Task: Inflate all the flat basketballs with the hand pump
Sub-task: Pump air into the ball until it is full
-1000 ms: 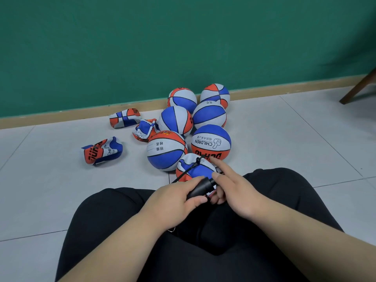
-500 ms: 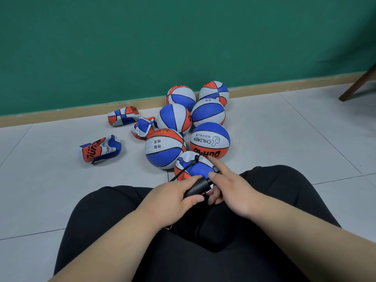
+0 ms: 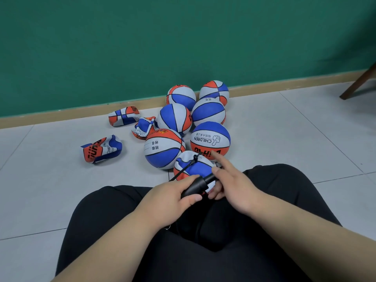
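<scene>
Six round balls, red, white and blue, clustered on the tiled floor by the foot of the green wall; judged finished.

Three flat balls, folded and crumpled, lying left of the cluster; one touches it, one is near, one lies apart; not yet pumped.

One seventh ball, between the seated person's knees and against the front of the cluster; judged only partly filled.

One black hose, running from the pump to the top of the seventh ball, where its end appears seated at the valve.

One black pump, held over the lap just behind that ball.

Left hand: wrapped round the pump barrel, thumb along its near side.

Right hand: lower fingers curled about the handle end of the pump, forefinger straight and pointing toward the balls.

Step in hand: pumping air into the seventh ball.

Next move, as judged: more strokes with the barrel held steady so the needle does not pull out. Then a squeeze to test firmness before a flat ball is taken up.
</scene>
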